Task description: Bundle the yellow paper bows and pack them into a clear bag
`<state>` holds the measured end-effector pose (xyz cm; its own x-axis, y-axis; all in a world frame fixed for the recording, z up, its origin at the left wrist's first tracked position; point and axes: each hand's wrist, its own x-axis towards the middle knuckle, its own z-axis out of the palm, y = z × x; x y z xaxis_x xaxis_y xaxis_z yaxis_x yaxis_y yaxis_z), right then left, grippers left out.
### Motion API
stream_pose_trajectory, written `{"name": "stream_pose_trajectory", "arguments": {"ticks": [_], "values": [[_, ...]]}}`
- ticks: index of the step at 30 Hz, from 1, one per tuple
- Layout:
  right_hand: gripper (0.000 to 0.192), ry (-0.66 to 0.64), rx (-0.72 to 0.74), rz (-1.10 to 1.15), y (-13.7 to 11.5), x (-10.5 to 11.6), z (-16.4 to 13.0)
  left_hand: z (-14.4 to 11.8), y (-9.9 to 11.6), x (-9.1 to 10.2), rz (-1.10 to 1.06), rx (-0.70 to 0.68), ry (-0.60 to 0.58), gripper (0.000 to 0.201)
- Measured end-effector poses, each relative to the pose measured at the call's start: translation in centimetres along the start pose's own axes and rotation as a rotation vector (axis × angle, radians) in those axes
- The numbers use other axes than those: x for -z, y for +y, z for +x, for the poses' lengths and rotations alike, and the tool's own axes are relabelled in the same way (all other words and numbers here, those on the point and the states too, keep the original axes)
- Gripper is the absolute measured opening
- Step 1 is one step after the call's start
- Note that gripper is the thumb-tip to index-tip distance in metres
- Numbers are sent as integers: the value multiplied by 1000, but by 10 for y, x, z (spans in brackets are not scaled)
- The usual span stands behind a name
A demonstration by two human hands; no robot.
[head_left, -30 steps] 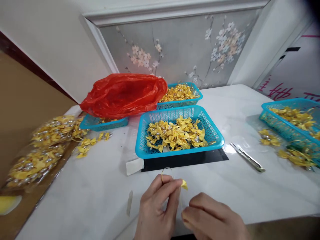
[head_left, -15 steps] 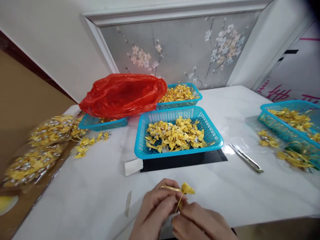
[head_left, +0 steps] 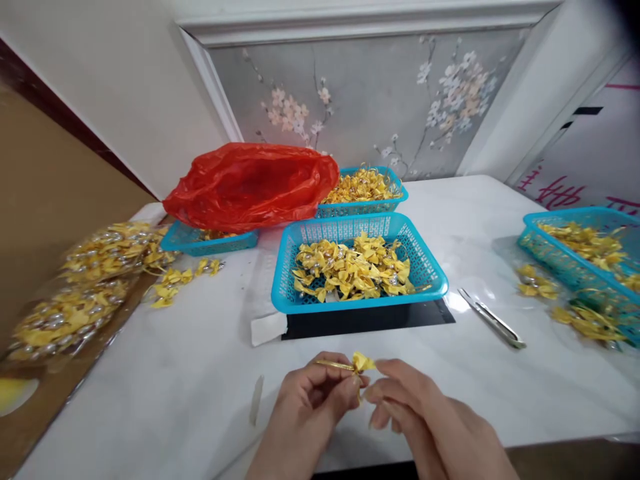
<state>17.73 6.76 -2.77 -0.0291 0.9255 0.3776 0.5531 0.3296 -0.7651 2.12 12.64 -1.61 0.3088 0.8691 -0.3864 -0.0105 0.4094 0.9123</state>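
Between the thumb and fingers of my left hand is a small yellow ribbon bow. A thin gold cord runs from it to the left across my index finger. My right hand is open beside the bow, its fingers stretched toward it and the index fingertip close to its right edge; I cannot tell whether they touch. Beyond both hands, a blue plastic basket holds many yellow bows with silvery pearl beads. Metal thread snips or tweezers lie to its right.
A red plastic bag covers part of a blue basket at back left. Another blue basket stands behind, one more at right. Bagged bows lie left. A white strip is on the table.
My right hand has loosened from the bow and its fingers have spread out to the right. The left hand keeps the bow, now slightly farther left and higher. The hanging cord end no longer shows.
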Motion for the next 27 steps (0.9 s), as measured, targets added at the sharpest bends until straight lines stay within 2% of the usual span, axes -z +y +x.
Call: {"name": "stream_pose_trajectory", "arguments": {"ticks": [5, 10, 13, 19, 22, 24, 27], "values": [[31, 19, 160, -26, 16, -7, 10, -5, 2, -1, -15, -39, 24, 11], [33, 57, 193, -86, 21, -7, 13, -2, 1, 4, 7, -34, -109, 14], [31, 70, 242, -141, 23, -7, 14, -2, 1, 6, 56, -42, -148, 15], [26, 16, 319, -333, 20, -6, 17, -5, 4, 4, 29, -38, -131, 19], [29, 60, 335, -378, 14, -6, 20, -4, 5, 3, -30, -32, -145, 21], [29, 63, 365, -387, 13, -5, 22, -4, 4, 3, -75, -7, -140, 23], [30, -5, 331, -325, 15, -3, 22, -3, 2, 1, -156, 52, -113, 24]]}}
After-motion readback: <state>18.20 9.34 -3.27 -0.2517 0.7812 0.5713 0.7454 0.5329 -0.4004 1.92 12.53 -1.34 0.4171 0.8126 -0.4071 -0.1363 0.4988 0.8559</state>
